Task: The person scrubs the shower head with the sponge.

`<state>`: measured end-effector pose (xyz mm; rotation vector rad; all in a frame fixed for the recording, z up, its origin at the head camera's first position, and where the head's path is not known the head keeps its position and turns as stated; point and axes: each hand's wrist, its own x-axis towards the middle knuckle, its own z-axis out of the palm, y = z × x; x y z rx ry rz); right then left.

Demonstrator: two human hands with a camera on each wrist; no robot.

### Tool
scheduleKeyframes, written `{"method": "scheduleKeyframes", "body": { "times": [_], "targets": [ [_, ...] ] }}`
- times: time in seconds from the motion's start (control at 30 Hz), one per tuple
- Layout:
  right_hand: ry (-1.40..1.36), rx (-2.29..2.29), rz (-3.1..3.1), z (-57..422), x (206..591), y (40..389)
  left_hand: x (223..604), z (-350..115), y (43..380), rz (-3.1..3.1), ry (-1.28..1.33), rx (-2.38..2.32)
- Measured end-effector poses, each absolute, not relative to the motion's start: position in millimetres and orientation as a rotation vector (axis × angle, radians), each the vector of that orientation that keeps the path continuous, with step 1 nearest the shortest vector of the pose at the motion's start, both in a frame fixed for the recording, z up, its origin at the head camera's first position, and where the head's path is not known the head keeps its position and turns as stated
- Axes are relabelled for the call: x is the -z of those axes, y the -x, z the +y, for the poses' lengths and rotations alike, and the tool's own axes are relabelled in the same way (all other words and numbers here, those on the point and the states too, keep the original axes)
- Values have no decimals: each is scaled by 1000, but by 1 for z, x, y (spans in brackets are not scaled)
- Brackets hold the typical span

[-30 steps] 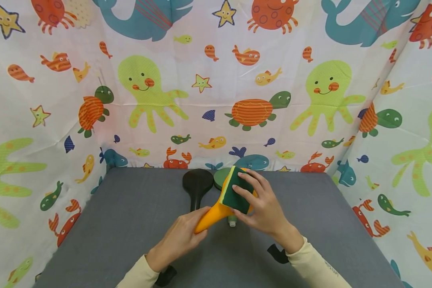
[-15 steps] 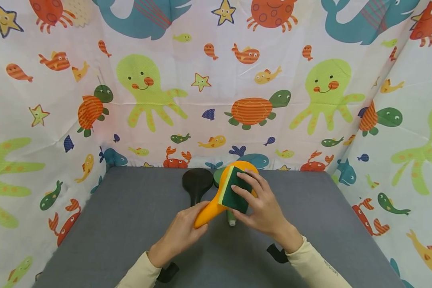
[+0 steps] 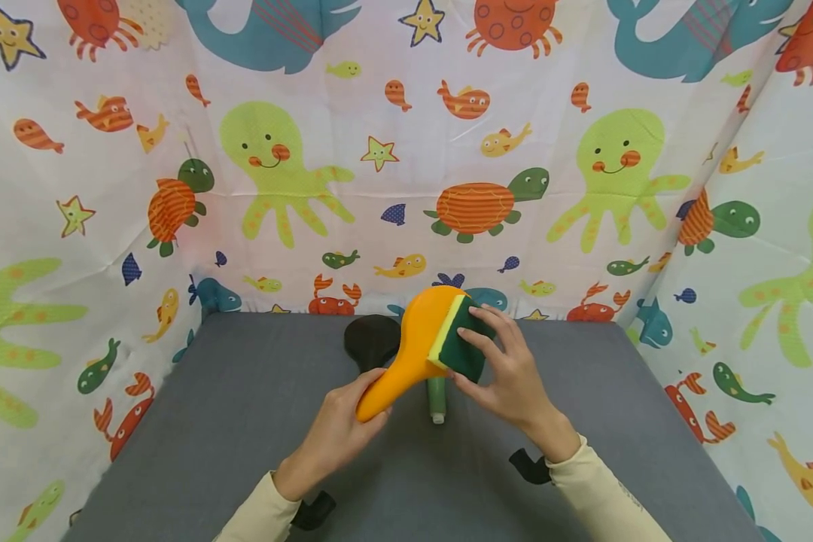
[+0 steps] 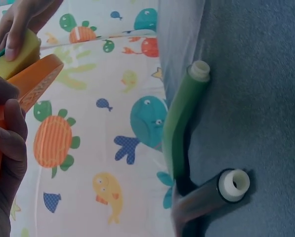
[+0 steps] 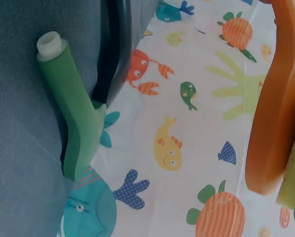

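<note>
My left hand [image 3: 339,429] grips the handle of an orange shower head [image 3: 413,339], which is held above the table and tilted up to the right. My right hand [image 3: 511,376] holds a sponge [image 3: 466,348] with a dark green scouring side and a yellow side. The sponge's yellow side lies against the right part of the shower head's smooth back. In the left wrist view, the perforated face of the orange shower head [image 4: 41,81] shows, turned away from the sponge [image 4: 26,57].
A black shower head [image 3: 369,340] lies at the back of the grey table [image 3: 257,406]. To its right is a green shower head [image 3: 436,399], partly hidden behind the orange one. Both have white connector ends. A sea-animal printed curtain [image 3: 379,218] hangs behind and at both sides.
The sponge has slid right across the orange shower head, baring more of its back. The shower head has shifted slightly up and left, both hands still holding on.
</note>
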<state>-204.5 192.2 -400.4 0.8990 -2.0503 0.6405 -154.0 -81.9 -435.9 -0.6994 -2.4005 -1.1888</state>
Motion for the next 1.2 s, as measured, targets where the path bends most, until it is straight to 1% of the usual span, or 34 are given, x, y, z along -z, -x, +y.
{"method": "scheduleKeyframes", "body": {
  "times": [0.2, 0.47, 0.77, 1.2],
  "targets": [
    [-862, -691, -2073, 187, 402, 204, 435, -81, 155, -2390, 659, 1226],
    [-891, -718, -2036, 174, 405, 204, 435, -74, 158, -2382, 545, 1289],
    [-904, -712, -2007, 164, 406, 204, 432, -69, 159, -2357, 474, 1415],
    [-904, -692, -2003, 164, 408, 206, 432, -70, 160, -2383, 447, 1482]
  ]
}}
